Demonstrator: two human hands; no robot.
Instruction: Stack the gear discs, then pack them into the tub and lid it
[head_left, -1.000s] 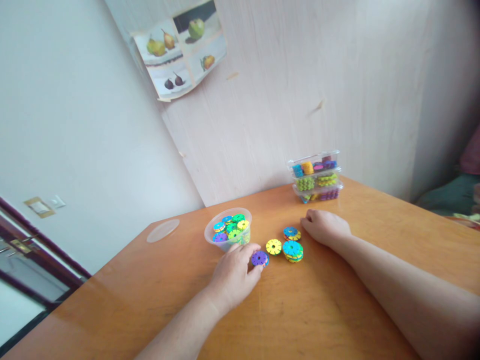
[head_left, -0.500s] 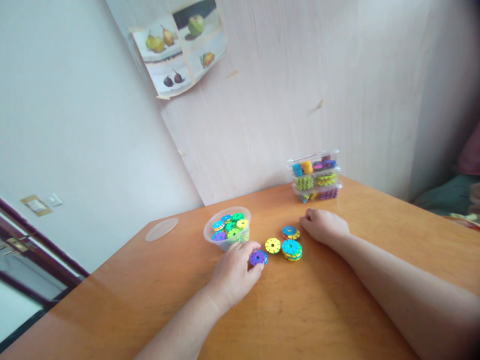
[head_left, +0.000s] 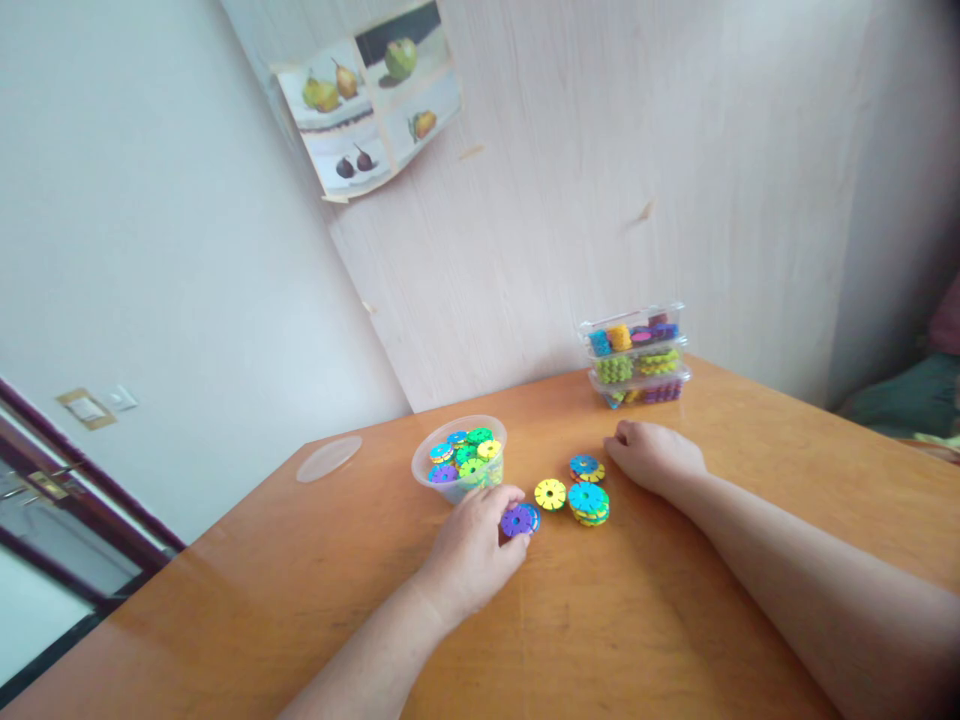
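My left hand (head_left: 480,545) has its thumb and fingers closed around the edge of a purple slotted plastic disc (head_left: 517,520). Under and behind that disc, the rim of a blue disc (head_left: 535,516) shows. A yellow disc (head_left: 550,494) lies just to the right, beside a stack topped by a light-blue disc (head_left: 588,496). Behind the stack are a darker blue disc (head_left: 583,464) and a yellow one beneath it. My right hand (head_left: 652,455) rests on the table to the right of these discs, fingers curled in, with nothing visible in them.
A clear plastic tub (head_left: 459,455) full of coloured discs stands behind my left hand. Its round lid (head_left: 328,459) lies farther left on the wooden table (head_left: 300,560). Stacked clear boxes (head_left: 636,357) of coloured pieces stand at the back, near the wall.
The purple disc has slid slightly left over the blue disc, so more of the blue rim shows. My right hand stays in place. The whole view has shifted slightly.
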